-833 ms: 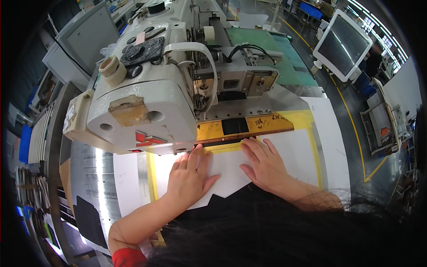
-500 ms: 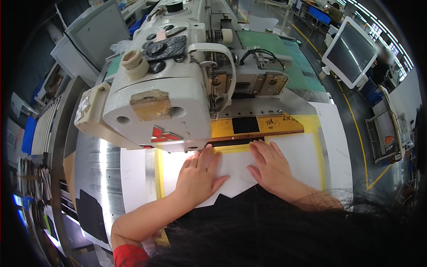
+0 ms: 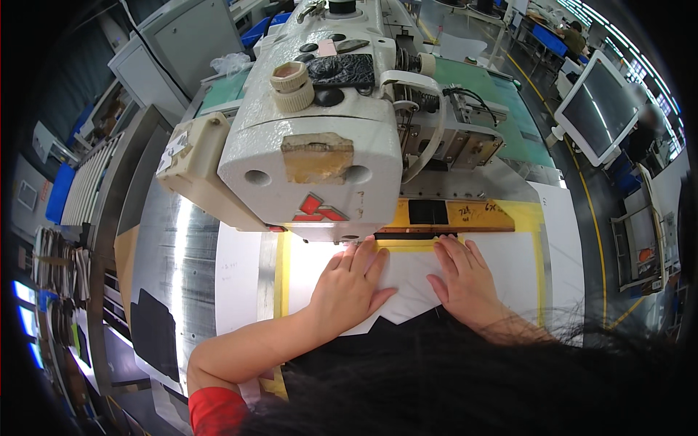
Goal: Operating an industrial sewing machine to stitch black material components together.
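Note:
My left hand [image 3: 350, 287] lies palm down on a white sheet [image 3: 414, 283] edged with yellow tape. Its fingers are stretched out, and their tips reach the left end of a narrow black strip [image 3: 413, 236] under the front of a large white sewing machine [image 3: 309, 167]. On the other side, my right hand [image 3: 467, 285] also rests flat with fingers spread, its tips at the strip's right end. Along the strip's far side runs a yellow bar [image 3: 480, 216] with handwriting and a black patch. The left fingertips are partly hidden close under the machine head.
Folded black pieces [image 3: 154, 330] lie on the metal table [image 3: 185, 261] at the left. A monitor [image 3: 596, 107] stands at the far right beside a floor walkway. Green work surface [image 3: 509, 123] extends behind the machine. Other people sit farther back.
My view has shifted, so the machine, the sheet and both hands appear farther right in the picture. Both hands remain flat at the ends of the black strip.

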A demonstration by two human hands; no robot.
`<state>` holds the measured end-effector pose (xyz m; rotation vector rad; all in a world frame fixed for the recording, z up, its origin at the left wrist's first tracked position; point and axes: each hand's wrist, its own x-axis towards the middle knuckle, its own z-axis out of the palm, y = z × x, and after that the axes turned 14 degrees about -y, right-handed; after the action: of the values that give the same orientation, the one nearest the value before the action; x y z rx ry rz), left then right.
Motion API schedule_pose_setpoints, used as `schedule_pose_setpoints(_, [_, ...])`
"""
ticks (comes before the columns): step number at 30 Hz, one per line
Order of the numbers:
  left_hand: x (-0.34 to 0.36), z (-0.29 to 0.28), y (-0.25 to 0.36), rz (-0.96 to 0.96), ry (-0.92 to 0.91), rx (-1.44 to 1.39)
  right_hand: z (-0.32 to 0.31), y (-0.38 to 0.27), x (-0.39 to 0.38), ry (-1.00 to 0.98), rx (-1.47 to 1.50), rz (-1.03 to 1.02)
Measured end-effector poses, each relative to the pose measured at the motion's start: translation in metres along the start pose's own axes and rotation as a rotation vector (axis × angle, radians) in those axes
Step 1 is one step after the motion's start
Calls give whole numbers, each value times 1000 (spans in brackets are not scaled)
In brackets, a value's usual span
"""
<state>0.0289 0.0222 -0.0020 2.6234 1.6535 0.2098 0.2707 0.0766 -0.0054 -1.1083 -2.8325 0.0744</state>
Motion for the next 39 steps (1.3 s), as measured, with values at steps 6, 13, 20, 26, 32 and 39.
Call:
schedule_pose_setpoints(6, [0,2,0,5,17,-4,1,0,1,18,-19,-9])
schedule_pose_setpoints(13, [-1,-1,1,1,29,-15,0,0,0,-13,-16,-2])
schedule_pose_setpoints(20, [1,-4,-1,0,29,-26,0,1,0,-7,-8,-6])
schedule_pose_setpoints(26, [1,-6,0,4,16,-6,0,0,0,4,-9,-5])
schedule_pose_setpoints(32, [2,-3,0,-2,6,8,-1,0,0,-10,-15,10])
schedule_pose_setpoints(39, [2,-2,2,-15,-10,43,-2,0,1,-8,5,2])
